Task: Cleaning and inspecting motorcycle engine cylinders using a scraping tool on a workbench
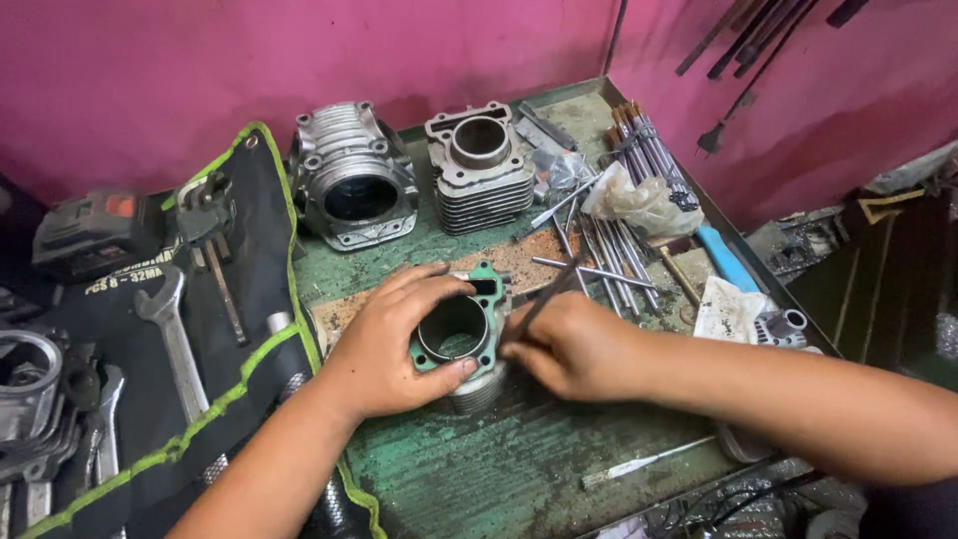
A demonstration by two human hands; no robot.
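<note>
Currently, the engine cylinder (461,344) sits at bench centre, near edge, on the worn green-painted metal benchtop (519,469). Bore axis runs vertical, open end facing up toward the camera; the round bore shows dark inside w/ a smooth liner wall. A green gasket (486,271) covers the top face, w/ bolt holes at the corners. Cooling fins are visible on the lower near side, bare grey cast alloy, ribbed.

Left hand (394,344) is wrapped around the cylinder's left side, thumb on the near rim, fingers over the far rim: firm hold on the cylinder. Right hand (574,344) is closed on a thin dark tool (547,292), its long axis slanting from the hand up and far-right; tip end near the gasket's right edge, contact cannot be told.

Far side: two more finned cylinder blocks, left (354,180) and right (479,170), both grey alloy, apart from the held one. Right of those, a bundle of long steel rods (649,150) and loose studs. Left: a black tool roll w/ green edging (249,279), a steel spanner (172,324) lying on it.
</note>
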